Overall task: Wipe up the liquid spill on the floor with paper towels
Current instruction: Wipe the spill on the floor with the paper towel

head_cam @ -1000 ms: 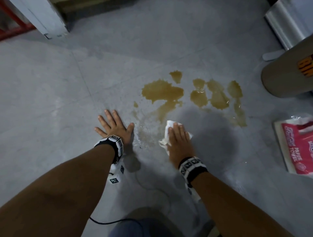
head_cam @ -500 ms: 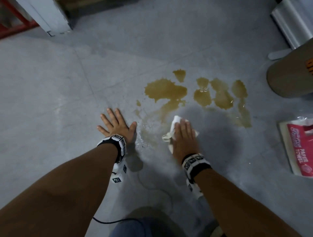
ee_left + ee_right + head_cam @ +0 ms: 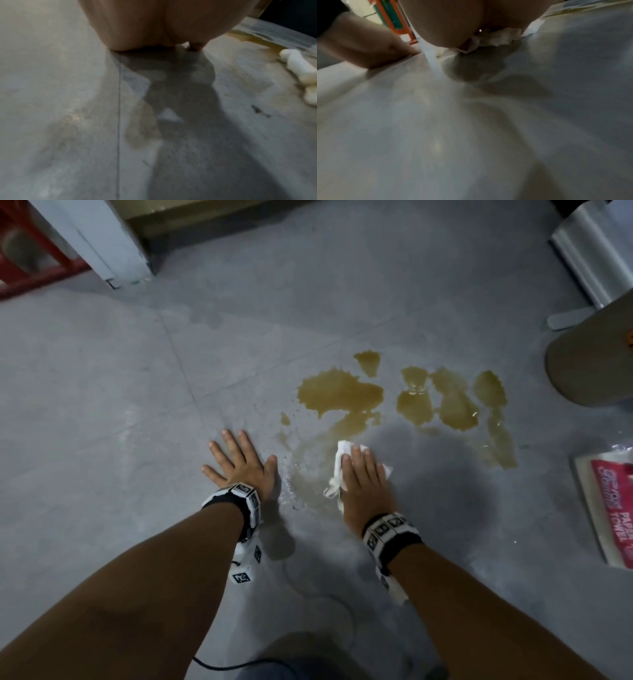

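A brown liquid spill lies in several puddles on the grey floor, with a thin wet smear nearer to me. My right hand lies flat with straight fingers on a crumpled white paper towel, pressing it onto the near edge of the spill. The towel bunches out under the palm in the right wrist view, and shows at the right edge as a white towel in the left wrist view. My left hand rests flat on dry floor, fingers spread, left of the smear.
A red and white paper towel pack lies on the floor at the right. A brown cylinder and a shiny roll stand at the far right. A white post and red frame are at the far left.
My right hand has pushed the towel slightly forward toward the puddles. The left hand has stayed planted on the floor.
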Motion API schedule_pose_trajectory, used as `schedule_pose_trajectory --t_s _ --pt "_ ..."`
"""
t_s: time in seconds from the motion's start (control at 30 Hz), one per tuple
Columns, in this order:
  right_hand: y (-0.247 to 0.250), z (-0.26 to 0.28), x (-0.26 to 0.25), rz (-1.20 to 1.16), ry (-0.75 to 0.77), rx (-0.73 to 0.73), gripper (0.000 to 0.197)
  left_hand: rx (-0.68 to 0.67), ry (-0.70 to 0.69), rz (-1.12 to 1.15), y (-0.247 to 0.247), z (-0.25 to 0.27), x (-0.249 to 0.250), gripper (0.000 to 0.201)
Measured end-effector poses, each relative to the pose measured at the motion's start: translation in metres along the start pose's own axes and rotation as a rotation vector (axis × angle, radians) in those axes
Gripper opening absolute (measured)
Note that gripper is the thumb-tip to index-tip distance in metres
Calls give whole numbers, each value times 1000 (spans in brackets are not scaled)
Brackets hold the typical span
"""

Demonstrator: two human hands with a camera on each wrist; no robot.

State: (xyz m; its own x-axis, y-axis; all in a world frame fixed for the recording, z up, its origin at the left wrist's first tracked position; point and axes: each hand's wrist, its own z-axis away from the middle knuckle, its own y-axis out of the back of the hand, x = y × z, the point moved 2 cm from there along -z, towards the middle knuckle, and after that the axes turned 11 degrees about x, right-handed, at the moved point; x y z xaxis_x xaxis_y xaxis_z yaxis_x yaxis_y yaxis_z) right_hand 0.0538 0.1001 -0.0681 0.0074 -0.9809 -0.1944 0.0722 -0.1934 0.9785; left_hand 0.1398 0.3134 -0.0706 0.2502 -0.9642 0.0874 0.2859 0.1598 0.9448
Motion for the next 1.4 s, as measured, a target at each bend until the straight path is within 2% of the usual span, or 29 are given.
schedule_pose_trajectory --t_s 0.1,0.13,0.23,0.3,0.33,0.43,0.57,0.67,0.73,0.87,0.9,1.0,1.07,1.1,1.17,1.2,1.27,1.3,1.4 --pt "-3 -34 -34 -45 -166 -87 80 -30 4 9 0 0 1 79" --pt "-6 -36 -50 -57 -144 -119 81 -36 6 19 1 0 1 78" --pt "-9 -11 -74 -32 138 -193 74 -46 7 36 4 -1 0 75" --pt "-8 12 -55 -39 270 -185 73 -51 8 44 1 -1 0 75" --pt "-7 16 -40 -59 277 -152 73 -45 12 48 0 -1 0 75" --pt "1 -6 -13 -81 114 -112 75 7 13 27 -1 0 0 75" --pt "17 -38 -32 -296 -81 -51 52 21 8 21 0 2 1 76" --pt "28 -31 -24 -475 -161 -14 35 2 11 14 -2 0 -1 78" --pt "35 -24 -15 -541 -212 44 32 -21 2 19 -3 0 -2 79" --pt "45 -25 2 -790 -512 29 19 -29 1 23 -1 0 -1 80" --pt "44 -27 5 -765 -553 19 7 -27 4 23 0 0 -1 80" --pt "38 -34 17 -525 -612 46 31 -35 4 24 1 0 0 81" --pt "37 -38 21 -332 -616 89 21 -25 4 21 0 0 0 81" --pt "40 -38 22 -289 -633 126 12 -14 5 17 0 0 -1 81" --pt "45 -32 22 -317 -667 231 20 -6 6 9 -2 0 0 81" --pt "50 -27 20 -351 -661 311 25 -10 8 10 -2 0 0 81" --pt "54 -17 13 -372 -557 455 35 -12 10 8 -1 0 0 82" --pt "52 -11 6 -342 -465 450 42 -16 9 7 -1 0 -1 82" --pt "28 -1 -11 -188 -202 215 63 -37 7 3 0 0 0 82"
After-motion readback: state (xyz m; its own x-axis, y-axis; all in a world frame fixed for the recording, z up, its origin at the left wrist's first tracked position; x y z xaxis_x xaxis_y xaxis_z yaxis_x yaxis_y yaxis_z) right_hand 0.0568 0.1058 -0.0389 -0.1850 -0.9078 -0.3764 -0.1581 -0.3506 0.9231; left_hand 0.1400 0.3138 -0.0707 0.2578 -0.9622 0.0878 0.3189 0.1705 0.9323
